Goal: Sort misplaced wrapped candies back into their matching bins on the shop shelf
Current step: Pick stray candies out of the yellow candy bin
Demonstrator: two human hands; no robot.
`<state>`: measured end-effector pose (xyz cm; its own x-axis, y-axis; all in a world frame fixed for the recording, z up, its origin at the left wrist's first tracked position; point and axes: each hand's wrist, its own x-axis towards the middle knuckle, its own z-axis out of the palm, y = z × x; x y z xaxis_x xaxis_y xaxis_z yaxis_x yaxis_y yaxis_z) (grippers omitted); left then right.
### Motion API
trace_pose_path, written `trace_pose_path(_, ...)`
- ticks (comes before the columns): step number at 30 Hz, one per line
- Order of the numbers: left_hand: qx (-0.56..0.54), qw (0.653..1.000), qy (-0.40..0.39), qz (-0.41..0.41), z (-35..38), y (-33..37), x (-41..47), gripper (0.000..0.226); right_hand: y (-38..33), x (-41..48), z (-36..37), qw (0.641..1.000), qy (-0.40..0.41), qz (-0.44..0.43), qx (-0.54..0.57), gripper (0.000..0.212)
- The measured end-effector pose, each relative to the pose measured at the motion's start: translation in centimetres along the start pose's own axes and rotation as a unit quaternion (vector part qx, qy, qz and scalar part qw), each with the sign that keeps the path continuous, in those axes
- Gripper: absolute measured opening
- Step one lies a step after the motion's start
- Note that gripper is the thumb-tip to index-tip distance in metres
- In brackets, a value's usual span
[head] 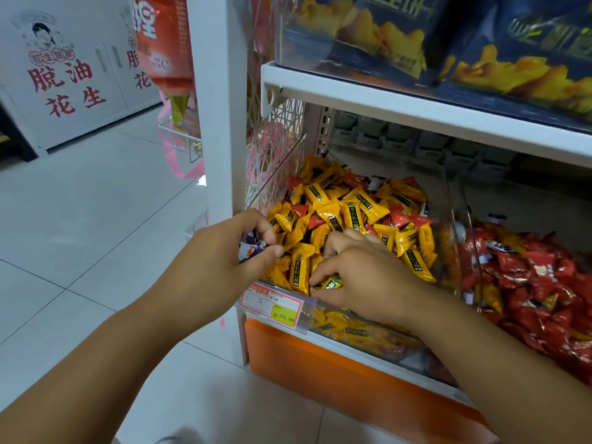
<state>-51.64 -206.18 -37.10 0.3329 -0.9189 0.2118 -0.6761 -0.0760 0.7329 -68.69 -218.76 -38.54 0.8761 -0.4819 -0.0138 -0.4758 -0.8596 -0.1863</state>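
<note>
A clear bin [455,219] on the lower shelf holds a heap of yellow wrapped candies [349,206] with some red ones [400,217] mixed in. At the bin's front left corner my left hand [221,261] grips a few blue-and-white wrapped candies [251,249]. Inside the bin at its front, my right hand [362,277] lies palm down on the heap and pinches a yellow candy [331,283] between fingers and thumb. To the right a second bin is full of red wrapped candies [538,283], with a few yellow and dark ones among them.
A price tag [272,304] hangs on the bin's front rail above an orange base panel [336,370]. The white shelf above [416,107] carries dark blue snack bags [384,33]. A white upright [217,107] stands left of the bin. Tiled floor [80,235] spreads to the left.
</note>
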Motion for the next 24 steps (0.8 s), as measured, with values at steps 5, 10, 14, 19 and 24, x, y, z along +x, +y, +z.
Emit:
trace_pose_path(5,-0.042,0.999,-0.007,-0.010,0.3,0.1,0.0,0.014,1.0,-0.6,-0.5,0.996,0.046,0.020,0.067,0.010)
trace_pose_path(10,-0.067,0.997,-0.033,0.010,0.7,0.5,0.4,0.029,1.8,-1.4,-2.4,0.986,0.085,0.046,0.139,0.010)
trace_pose_path(14,-0.033,0.995,-0.090,0.038,1.2,1.4,0.7,0.026,1.0,-1.8,-3.4,0.968,0.105,0.049,0.221,0.009)
trace_pose_path(19,0.029,0.993,-0.052,0.103,1.6,1.1,1.0,0.020,-0.4,-1.8,-3.7,0.943,0.102,0.034,0.316,0.012)
trace_pose_path(24,0.042,0.998,-0.005,0.043,-0.4,0.0,0.2,0.032,0.3,-1.1,-3.3,0.974,0.101,0.029,0.201,0.017)
